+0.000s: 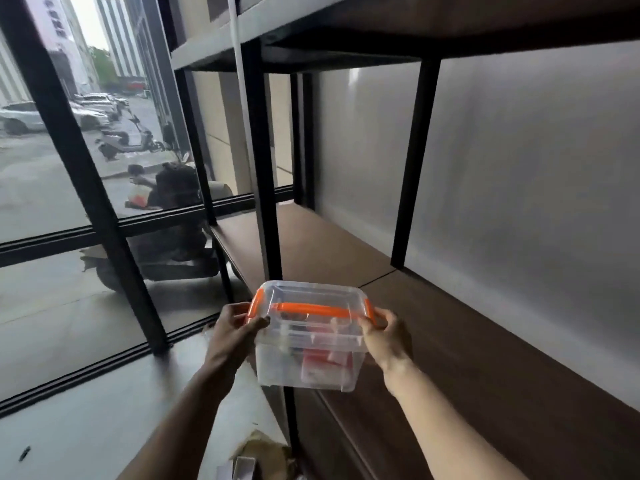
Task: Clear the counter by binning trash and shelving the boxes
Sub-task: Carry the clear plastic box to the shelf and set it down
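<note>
Clear plastic box (308,336) with orange handle and latches sits in the air between 2 hands — left hand (233,329) and right hand (384,336) each clamped on a short end, fingers curled over the latches. Its long axis runs left-right, level. Just beyond and right lies the brown shelf board (467,341) — bare, so I'd judge a forward push and set-down come next.
</note>
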Tool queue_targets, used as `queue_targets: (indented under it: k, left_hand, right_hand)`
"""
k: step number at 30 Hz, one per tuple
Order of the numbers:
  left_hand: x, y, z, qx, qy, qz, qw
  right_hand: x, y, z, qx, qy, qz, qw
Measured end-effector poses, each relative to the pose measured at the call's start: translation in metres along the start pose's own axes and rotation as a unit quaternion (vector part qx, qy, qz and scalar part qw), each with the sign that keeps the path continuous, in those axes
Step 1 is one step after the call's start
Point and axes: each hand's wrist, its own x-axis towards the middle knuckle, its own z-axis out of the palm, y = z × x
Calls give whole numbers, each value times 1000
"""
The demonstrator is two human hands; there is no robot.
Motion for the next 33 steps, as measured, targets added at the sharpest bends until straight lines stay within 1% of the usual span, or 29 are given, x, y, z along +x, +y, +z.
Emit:
queue_targets:
  k: [5, 10, 13, 15, 21, 24, 27, 33]
  left_hand:
    - [68, 0, 55, 18, -50, -7, 999]
    - [120, -9, 100, 32, -117, -30, 992]
    - [145, -14, 127, 51, -155, -24, 986]
    - [159, -18, 143, 62, -195, -26, 979]
    - [184, -38, 167, 93, -312, -20, 945]
    - [202, -52, 170, 106, -349, -12, 931]
    - [216, -71, 168, 130, -380, -11, 916]
    - [228, -98, 162, 147, -393, -12, 908]
  right_hand:
    - [61, 20, -12, 35, 58, 33, 997]
    - [91, 31, -30, 65, 101, 73, 990]
    - [101, 42, -36, 76, 151, 97, 981]
    - [100, 50, -37, 81, 175, 127, 973]
    - [83, 70, -29, 35, 280, 195, 939]
    - [72, 77, -13, 11, 300, 225, 927]
    - [63, 92, 9, 10, 310, 244, 919]
    - [46, 98, 41, -33, 310, 251, 916]
